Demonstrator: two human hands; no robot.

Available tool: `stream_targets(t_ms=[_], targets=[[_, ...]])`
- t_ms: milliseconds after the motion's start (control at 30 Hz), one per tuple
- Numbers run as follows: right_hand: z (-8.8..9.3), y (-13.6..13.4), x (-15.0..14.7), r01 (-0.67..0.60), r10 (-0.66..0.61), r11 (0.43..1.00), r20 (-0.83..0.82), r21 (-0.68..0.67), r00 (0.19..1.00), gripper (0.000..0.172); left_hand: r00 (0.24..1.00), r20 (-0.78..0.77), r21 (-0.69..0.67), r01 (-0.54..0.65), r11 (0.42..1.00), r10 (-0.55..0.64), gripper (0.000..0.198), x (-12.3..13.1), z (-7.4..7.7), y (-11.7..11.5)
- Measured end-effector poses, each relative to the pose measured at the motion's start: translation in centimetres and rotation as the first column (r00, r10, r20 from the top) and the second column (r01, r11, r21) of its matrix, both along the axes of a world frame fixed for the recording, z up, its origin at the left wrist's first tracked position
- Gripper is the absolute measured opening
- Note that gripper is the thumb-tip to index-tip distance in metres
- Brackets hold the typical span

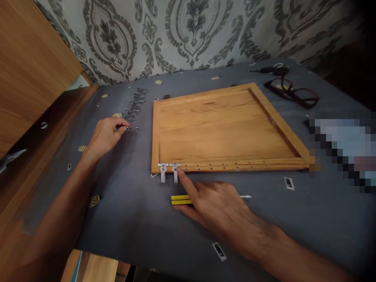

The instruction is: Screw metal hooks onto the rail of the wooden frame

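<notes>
My left hand is low over the cloth, thumb and forefinger pinched together at a few small screws. A loose screw lies just right of them. My right hand wraps round a yellow-handled screwdriver, its metal shaft pointing right. The right forefinger presses on a metal hook at the near rail of a framed wooden panel. A second metal hook sits beside it at the panel's left corner. Small dark holes run along that rail.
Several metal hooks lie in a row behind my left hand. Glasses and a bunch of keys rest at the far right. A wooden cabinet stands on the left. Patterned fabric borders the grey cloth at the back.
</notes>
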State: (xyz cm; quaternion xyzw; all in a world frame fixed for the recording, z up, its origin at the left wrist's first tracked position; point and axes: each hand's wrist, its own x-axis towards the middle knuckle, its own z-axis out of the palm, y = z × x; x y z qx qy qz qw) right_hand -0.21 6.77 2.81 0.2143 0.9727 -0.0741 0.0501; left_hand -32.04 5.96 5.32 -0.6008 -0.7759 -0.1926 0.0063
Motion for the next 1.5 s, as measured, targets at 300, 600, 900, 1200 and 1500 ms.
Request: stream_targets(t_ms=[300,600,900,1200,1500], targets=[[0.7,0.2,-0.2,0.018,-0.015,0.998,0.058,-0.059,0.998,0.069,0.936,0.198,-0.042,0.305,0.951,-0.291,0.022,6.9,2.7,-0.8],[0.0,0.1,0.0,0.009,-0.005,0.997,0.046,-0.081,0.999,0.07,0.683,0.106,-0.447,0.682,0.579,-0.722,0.016,13.1,2.8,-7.8],[-0.7,0.2,0.5,-0.029,0.028,0.997,-0.015,-0.075,0.999,0.07,0.602,-0.108,-0.729,0.493,0.475,-0.791,0.042,16.9,2.7,-7.1],[-0.9,0.1,0.6,-0.02,0.016,0.998,-0.053,-0.066,0.998,0.072,0.593,-0.109,-0.581,0.614,0.535,-0.798,0.031,14.7,1.4,-7.8],[-0.1,0.3,0.3,-0.01,0.01,0.992,0.001,-0.129,1.0,0.076,0.673,0.012,-0.55,0.622,0.557,-0.74,0.019,15.5,0.8,-7.1]])
